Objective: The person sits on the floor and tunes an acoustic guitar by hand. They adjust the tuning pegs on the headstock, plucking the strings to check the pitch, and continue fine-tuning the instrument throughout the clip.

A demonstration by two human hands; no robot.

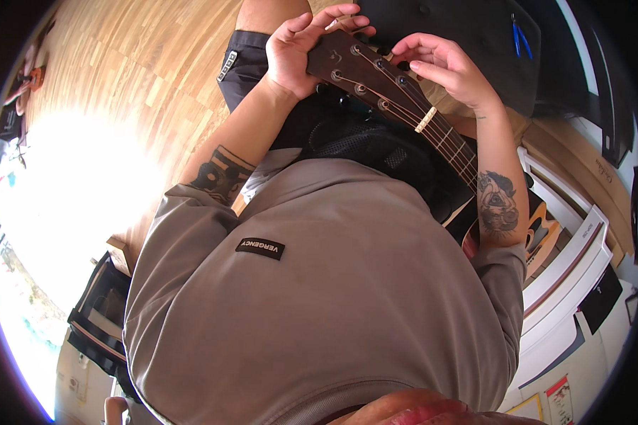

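Observation:
A guitar lies slantwise across my lap, its dark headstock (344,62) pointing away from me and its neck (452,145) running down to the right, behind my right forearm. Strings run from the metal tuning posts over a pale nut (426,120). My left hand (295,60) is at the headstock's far left end, palm against its edge and fingers bent round the tip; some fingertips are partly hidden. On the opposite edge, my right hand (446,67) has thumb and fingers curled round a dark tuning peg (403,66), which they partly cover.
Blue-handled pliers (522,37) lie on a black padded surface (461,35) ahead on the right. A cardboard box (581,159) and white panels (571,262) stand at my right. Wood flooring (156,49) spreads to the left, beside strong glare. A black bag-like item (99,312) is at lower left.

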